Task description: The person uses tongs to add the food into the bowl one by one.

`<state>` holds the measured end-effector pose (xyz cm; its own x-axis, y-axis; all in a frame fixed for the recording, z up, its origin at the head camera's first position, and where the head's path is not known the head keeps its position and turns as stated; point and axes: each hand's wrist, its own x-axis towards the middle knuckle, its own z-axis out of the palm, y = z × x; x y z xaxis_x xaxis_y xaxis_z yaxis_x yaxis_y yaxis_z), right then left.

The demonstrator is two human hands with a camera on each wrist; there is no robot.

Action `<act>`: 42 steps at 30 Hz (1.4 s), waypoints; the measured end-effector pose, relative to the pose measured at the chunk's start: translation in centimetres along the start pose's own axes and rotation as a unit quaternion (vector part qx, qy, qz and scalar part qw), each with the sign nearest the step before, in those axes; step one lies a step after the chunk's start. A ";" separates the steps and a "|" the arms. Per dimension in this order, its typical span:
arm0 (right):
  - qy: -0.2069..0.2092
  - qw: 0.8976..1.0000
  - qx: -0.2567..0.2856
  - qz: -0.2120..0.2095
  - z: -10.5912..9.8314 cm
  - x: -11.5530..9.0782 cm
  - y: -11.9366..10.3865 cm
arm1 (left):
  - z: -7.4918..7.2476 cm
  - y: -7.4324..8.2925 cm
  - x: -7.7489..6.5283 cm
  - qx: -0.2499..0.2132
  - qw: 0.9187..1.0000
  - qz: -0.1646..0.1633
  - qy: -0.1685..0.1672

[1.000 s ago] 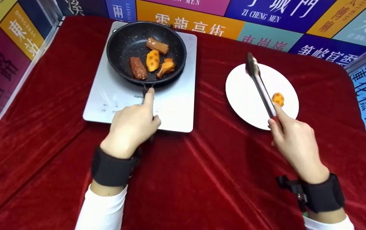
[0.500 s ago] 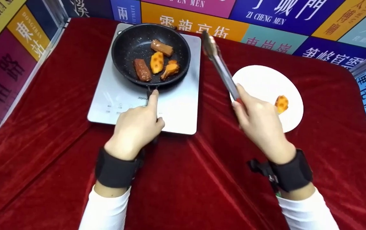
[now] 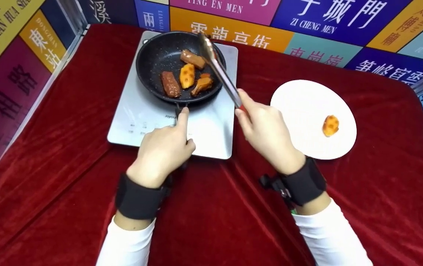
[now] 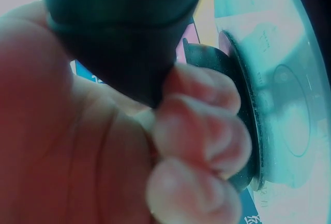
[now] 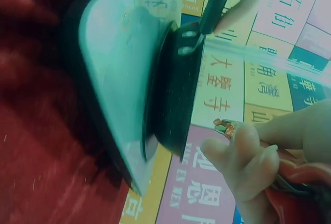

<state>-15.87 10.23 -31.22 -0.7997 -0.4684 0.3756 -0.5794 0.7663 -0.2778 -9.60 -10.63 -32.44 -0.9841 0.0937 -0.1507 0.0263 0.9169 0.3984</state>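
My left hand [image 3: 165,151] grips the black handle [image 4: 119,32] of a frying pan [image 3: 159,55], index finger stretched along it toward the pan. In the pan lie a dark brown meat strip [image 3: 170,84], a lighter brown piece [image 3: 193,59], a yellow spotted piece [image 3: 187,76] and a small drumstick-like piece [image 3: 202,84]. My right hand [image 3: 268,133] holds metal tongs [image 3: 223,75] by their red handle [image 5: 305,182]. Their tips hang over the pan's right side, with a small orange-brown piece [image 5: 230,129] between them, its kind unclear.
The pan stands on a silver induction cooker [image 3: 211,136]. To the right, a white plate [image 3: 300,96] bears one orange spotted piece [image 3: 330,126]. Red velvet cloth [image 3: 211,214] covers the table. Panels with printed characters [image 3: 229,26] rise along the back and sides.
My right hand has carried the tongs leftward from above the plate to over the pan. The left hand keeps its grip on the handle. The head view has shifted slightly.
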 end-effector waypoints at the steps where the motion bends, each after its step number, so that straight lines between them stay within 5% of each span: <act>1: -0.002 1.000 0.002 0.000 0.3 0.2 -0.2 | 0.0 0.0 0.0 0.001 1.000 0.000 0.001; 18: -0.048 0.999 -0.010 0.010 4.1 1.3 -2.2 | 0.2 0.5 0.0 0.009 1.000 0.004 0.001; 42: -0.069 0.997 0.011 0.032 4.8 1.9 -2.7 | 0.1 -0.1 0.2 0.017 1.000 0.003 0.010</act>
<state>-16.59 5.15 -34.01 -0.8483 -0.4763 0.2311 -0.5285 0.7877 -0.3164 -9.74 -10.68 -32.60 -0.9873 0.0911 -0.1303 0.0373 0.9293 0.3674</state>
